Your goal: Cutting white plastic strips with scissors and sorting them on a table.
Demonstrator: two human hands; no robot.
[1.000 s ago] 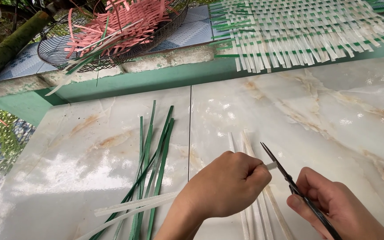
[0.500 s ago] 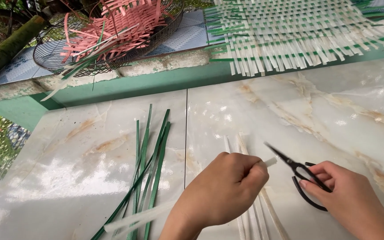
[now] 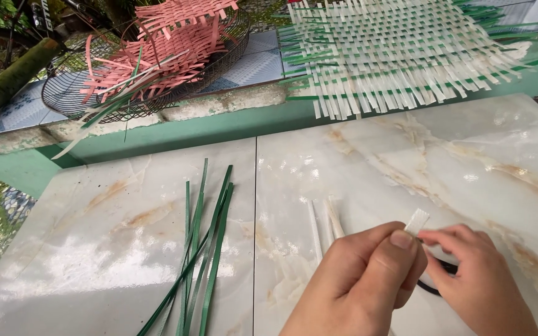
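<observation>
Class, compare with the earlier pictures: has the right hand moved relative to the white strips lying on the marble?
Yes. The right hand has swung left, toward the left hand and over the white strips, and now pinches the strip end.

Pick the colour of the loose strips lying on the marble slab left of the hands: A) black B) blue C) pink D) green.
D: the green strips lie fanned on the marble slab, left of the left hand; the pink ones sit in the wire basket.

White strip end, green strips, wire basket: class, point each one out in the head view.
white strip end (image 3: pixel 416 221), head view, on its tip above the thumb
green strips (image 3: pixel 202 249), head view, mid-length of the bundle
wire basket (image 3: pixel 63 102), head view, on its left rim
</observation>
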